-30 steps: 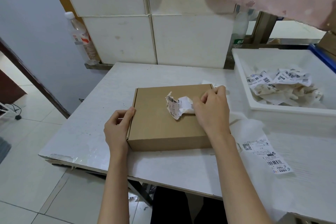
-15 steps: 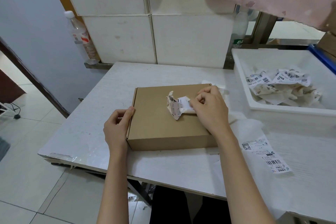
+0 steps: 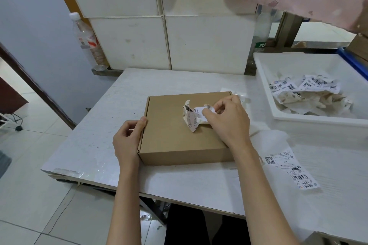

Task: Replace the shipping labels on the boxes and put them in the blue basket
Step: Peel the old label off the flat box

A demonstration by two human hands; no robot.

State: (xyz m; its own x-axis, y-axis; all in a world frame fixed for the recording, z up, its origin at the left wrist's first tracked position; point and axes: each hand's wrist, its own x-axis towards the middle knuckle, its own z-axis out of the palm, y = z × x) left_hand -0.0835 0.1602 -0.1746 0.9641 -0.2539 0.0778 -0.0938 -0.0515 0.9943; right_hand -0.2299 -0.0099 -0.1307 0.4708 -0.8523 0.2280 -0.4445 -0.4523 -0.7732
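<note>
White tub (image 3: pixel 264 87) at 3 o'clock on the table (image 3: pixel 83 141), holding a heap of crumpled old labels (image 3: pixel 306 93); too tangled to count. Sliver of blue basket (image 3: pixel 354 61) just beyond the tub at 2 o'clock; contents out of view. One cardboard box (image 3: pixel 171 139), closed, lying flat at table centre. Left hand (image 3: pixel 127 141) at 9 o'clock against the box's left wall, fingers curled, thumb on the top edge, steadying it. Right hand (image 3: pixel 229 121) over the lid toward 1 o'clock, thumb and fingertips pinching one half-peeled, crumpled label (image 3: pixel 192 117), partly lifted off the cardboard. One flat fresh label (image 3: pixel 288 167) on the table at 4 o'clock. Two plastic bottles: one (image 3: pixel 87 40) at 10 o'clock, another (image 3: pixel 261 30) at 1 o'clock.
</note>
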